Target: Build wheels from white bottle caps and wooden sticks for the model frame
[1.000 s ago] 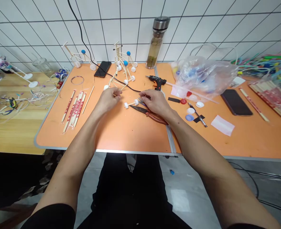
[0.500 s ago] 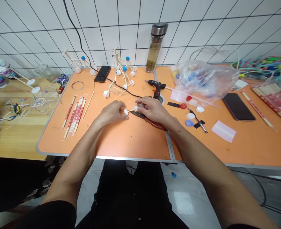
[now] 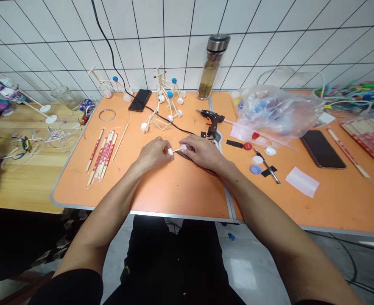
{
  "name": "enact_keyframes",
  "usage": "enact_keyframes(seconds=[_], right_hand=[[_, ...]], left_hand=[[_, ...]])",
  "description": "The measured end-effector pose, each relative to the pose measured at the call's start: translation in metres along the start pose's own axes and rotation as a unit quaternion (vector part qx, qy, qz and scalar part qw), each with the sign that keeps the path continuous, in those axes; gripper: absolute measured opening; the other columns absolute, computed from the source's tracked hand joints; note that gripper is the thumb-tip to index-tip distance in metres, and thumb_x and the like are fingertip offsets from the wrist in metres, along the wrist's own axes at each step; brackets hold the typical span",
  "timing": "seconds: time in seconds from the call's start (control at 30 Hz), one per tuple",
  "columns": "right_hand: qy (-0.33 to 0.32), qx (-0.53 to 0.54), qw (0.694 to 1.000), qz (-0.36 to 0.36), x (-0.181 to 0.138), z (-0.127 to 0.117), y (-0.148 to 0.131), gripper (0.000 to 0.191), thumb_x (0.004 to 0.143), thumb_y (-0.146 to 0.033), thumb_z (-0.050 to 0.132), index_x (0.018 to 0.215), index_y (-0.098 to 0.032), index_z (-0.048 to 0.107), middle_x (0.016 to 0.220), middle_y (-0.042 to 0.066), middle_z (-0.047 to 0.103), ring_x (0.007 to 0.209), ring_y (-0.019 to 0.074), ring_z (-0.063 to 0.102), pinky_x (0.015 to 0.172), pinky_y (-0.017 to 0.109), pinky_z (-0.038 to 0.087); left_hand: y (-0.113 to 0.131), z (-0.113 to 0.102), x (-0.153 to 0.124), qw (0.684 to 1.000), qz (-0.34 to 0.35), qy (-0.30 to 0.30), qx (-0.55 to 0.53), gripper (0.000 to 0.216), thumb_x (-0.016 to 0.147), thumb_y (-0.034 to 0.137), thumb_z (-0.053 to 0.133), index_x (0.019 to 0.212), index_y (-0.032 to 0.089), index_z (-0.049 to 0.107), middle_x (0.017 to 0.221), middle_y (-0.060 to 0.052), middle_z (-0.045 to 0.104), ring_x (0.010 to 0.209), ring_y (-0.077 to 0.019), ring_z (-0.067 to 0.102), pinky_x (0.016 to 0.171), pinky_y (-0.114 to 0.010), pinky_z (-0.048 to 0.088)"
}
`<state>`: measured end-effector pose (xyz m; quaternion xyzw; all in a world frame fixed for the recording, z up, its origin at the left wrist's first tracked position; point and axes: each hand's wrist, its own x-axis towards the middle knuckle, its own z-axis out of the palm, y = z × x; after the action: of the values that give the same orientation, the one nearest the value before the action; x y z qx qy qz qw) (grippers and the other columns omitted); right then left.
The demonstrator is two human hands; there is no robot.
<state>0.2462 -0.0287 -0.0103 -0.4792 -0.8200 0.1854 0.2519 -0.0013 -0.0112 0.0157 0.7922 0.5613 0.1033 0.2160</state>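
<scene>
Between my hands lies a short wooden stick (image 3: pixel 177 150) with a white bottle cap at each end, like a small wheel axle. My left hand (image 3: pixel 155 153) is closed, thumb and fingers pinching the left white cap (image 3: pixel 170 151). The right white cap (image 3: pixel 184 147) sits in the closed fingers of my right hand (image 3: pixel 202 150). Under that hand lies a pair of pliers (image 3: pixel 186 156), its handles mostly covered. Just beyond my hands stands a stick model (image 3: pixel 159 115) with white caps and a blue ball.
A black glue gun (image 3: pixel 210 120) lies behind my right hand, its cord crossing the table. Wrapped chopsticks (image 3: pixel 103 156) lie left. Loose caps (image 3: pixel 255 169), a craft knife (image 3: pixel 268 166) and a phone (image 3: pixel 322 148) are right. A glass tea bottle (image 3: pixel 210 67) stands at the wall.
The whole view has shifted slightly. My hands still pinch the capped stick, and my right hand now covers more of the pliers.
</scene>
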Motion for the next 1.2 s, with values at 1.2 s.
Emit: enact_keyframes(seconds=[1.2], right_hand=[[-0.034, -0.06, 0.998, 0.011, 0.053, -0.007, 0.009, 0.039, 0.11, -0.021, 0.058, 0.141, -0.02, 0.083, 0.142, 0.015, 0.082, 0.132, 0.0349, 0.074, 0.114, 0.048, 0.055]], left_hand=[[-0.044, -0.024, 0.075, 0.956, -0.031, 0.267, -0.117, 0.043, 0.094, 0.035, 0.078, 0.136, 0.025, 0.079, 0.14, -0.01, 0.08, 0.126, -0.0312, 0.076, 0.114, -0.044, 0.058]])
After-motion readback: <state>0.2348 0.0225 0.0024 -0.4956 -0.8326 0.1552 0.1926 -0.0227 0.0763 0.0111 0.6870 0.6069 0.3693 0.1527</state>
